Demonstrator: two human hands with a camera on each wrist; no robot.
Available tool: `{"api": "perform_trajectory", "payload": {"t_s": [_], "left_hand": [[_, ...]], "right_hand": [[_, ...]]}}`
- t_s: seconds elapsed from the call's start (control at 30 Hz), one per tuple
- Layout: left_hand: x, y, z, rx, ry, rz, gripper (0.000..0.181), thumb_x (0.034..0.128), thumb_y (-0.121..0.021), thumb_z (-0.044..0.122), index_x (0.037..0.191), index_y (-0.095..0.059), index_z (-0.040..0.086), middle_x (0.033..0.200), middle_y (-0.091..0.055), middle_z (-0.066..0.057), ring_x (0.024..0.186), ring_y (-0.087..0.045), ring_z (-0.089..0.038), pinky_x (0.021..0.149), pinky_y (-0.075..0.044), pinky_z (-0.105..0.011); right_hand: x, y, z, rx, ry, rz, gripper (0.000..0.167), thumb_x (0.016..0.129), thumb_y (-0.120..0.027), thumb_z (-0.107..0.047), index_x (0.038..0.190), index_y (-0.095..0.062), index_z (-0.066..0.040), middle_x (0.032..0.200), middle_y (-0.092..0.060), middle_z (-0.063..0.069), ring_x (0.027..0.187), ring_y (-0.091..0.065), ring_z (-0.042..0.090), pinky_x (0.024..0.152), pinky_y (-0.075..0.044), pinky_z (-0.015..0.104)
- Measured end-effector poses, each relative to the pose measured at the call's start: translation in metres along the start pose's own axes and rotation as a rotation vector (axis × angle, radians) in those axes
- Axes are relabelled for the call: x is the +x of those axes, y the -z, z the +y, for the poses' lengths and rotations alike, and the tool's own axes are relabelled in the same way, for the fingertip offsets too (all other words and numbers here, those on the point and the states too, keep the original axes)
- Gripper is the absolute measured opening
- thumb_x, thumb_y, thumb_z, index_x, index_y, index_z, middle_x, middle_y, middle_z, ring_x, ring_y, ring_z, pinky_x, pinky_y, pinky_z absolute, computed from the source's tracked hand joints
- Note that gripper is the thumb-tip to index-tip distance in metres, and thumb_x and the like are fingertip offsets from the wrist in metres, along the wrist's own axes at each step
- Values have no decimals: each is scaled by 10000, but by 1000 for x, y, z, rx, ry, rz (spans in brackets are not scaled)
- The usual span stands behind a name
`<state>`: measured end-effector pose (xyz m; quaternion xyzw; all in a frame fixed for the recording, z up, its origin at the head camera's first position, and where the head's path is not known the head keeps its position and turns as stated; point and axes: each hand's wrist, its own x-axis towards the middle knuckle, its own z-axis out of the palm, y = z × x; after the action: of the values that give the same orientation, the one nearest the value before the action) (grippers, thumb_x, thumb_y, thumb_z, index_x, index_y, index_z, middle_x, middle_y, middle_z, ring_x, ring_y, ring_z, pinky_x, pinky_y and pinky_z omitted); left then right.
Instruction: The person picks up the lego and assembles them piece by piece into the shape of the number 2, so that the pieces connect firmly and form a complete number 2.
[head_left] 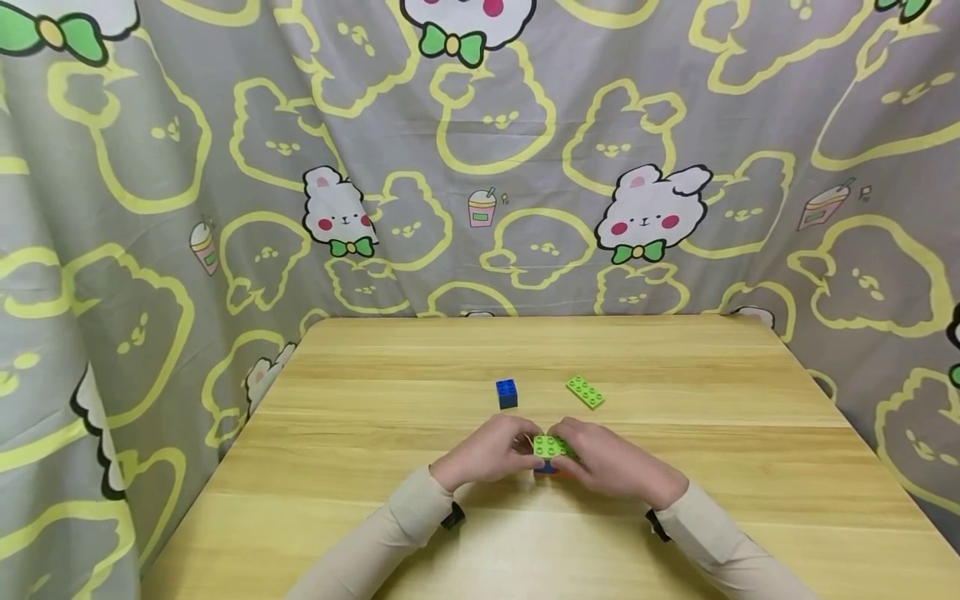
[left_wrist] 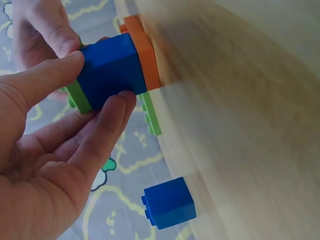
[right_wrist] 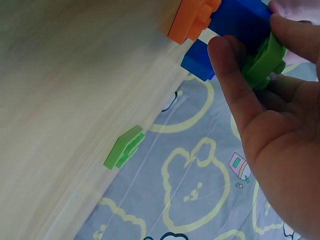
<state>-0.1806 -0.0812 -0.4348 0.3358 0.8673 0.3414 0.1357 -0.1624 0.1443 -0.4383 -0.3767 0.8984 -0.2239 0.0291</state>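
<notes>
Between the hands stands a small stack of toy building bricks: an orange plate (left_wrist: 143, 52) at the bottom on the table, a blue brick (left_wrist: 110, 67) in the middle and a light green plate (head_left: 546, 447) on top. My left hand (head_left: 489, 451) grips the blue brick from the left, thumb on the near side and fingers on the far side. My right hand (head_left: 606, 460) pinches the green plate from the right, its thumb near and fingers far. In the right wrist view, the green plate (right_wrist: 265, 60) juts past the blue brick toward the right palm.
A loose blue brick (head_left: 507, 396) sits on the wooden table (head_left: 375, 392) beyond the left hand. Farther right lies a second light green plate (head_left: 585, 392), studs up. A patterned grey curtain (head_left: 420, 133) hangs behind the table and along its sides.
</notes>
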Motion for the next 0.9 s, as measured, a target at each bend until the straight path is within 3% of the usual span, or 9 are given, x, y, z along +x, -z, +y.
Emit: {"api": "perform_trajectory", "payload": {"t_s": [0.47, 0.7, 0.9], "left_hand": [[-1, 4, 7, 24, 29, 14, 238, 914, -786, 134, 1135, -758, 51, 1018, -779, -17, 883, -701, -7, 785, -533, -142], [-2, 3, 8, 21, 55, 11, 237, 908, -792, 132, 1129, -759, 53, 1023, -774, -13, 881, -693, -6, 785, -536, -148], [-3, 2, 9, 31, 63, 8, 240, 905, -795, 125, 1128, -756, 46, 1012, -768, -6, 861, -680, 5, 765, -532, -141]], "right_hand": [[1, 4, 0, -9, 33, 14, 279, 1007, -664, -206, 1245, -675, -59, 1130, -702, 11, 999, -662, 100, 853, -581, 324], [2, 5, 1, 24, 31, 2, 264, 995, -683, -229, 1206, -702, -73, 1029, -696, -38, 901, -626, 23, 794, -573, 277], [1, 4, 1, 52, 23, 18, 314, 979, -702, -254, 1226, -708, -61, 1047, -713, -20, 910, -631, 24, 795, -572, 273]]}}
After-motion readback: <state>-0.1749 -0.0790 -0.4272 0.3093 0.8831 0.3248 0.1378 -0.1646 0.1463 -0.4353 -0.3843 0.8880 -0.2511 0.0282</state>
